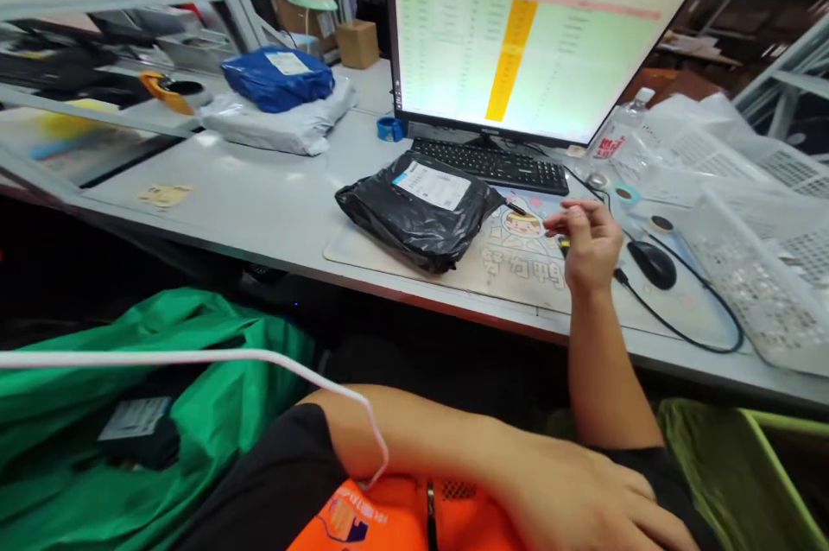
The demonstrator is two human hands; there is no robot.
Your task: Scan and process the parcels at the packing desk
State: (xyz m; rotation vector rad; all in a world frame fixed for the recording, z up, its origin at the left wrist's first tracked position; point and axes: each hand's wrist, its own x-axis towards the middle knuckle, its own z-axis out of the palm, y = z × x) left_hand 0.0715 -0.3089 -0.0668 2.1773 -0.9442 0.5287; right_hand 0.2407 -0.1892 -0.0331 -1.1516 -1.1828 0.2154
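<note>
My right hand (591, 244) is over the printed desk mat (453, 275), its fingers curled in, just right of a black plastic parcel (414, 218) with a white label (433, 185). A small black and yellow piece (565, 248) shows under the fingers; whether I grip it is unclear. A short dark pen-like stick (515, 207) lies between the parcel and my fingertips. My left forearm crosses my body, and my left hand (583, 495) rests by my right upper arm, fingers stretched out and lying flat.
Behind the parcel stand a keyboard (492, 165) and a monitor (550, 41). A mouse (652, 264), cable, tape rolls and white plastic baskets (757, 275) are at right. Blue (278, 78) and white (278, 123) parcels sit at left. Below are a green sack (213, 326) and a yellow-green bin (770, 456).
</note>
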